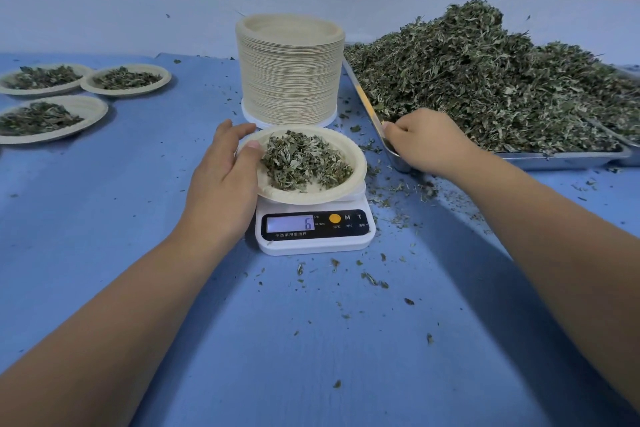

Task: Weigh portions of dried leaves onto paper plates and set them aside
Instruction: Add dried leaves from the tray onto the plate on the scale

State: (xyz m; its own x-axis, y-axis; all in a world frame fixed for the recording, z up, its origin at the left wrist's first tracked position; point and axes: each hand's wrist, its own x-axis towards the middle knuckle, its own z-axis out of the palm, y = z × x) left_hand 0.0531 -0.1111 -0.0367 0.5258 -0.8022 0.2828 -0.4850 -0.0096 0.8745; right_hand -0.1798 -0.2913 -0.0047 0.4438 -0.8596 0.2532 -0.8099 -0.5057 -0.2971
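A paper plate (pixel 349 156) with a small heap of dried leaves (pixel 303 160) sits on the white digital scale (pixel 313 243), whose display reads 6. My left hand (pixel 221 181) holds the plate's left rim, with the thumb over the edge. My right hand (pixel 427 142) is at the near left corner of the metal tray (pixel 568 159). Its fingers are curled into the edge of the big pile of dried leaves (pixel 485 80). What they pinch is hidden.
A tall stack of paper plates (pixel 290 70) stands right behind the scale. Three filled plates (pixel 93 111) lie at the far left on the blue table (pixel 311 340). Leaf crumbs are scattered around the scale and the tray.
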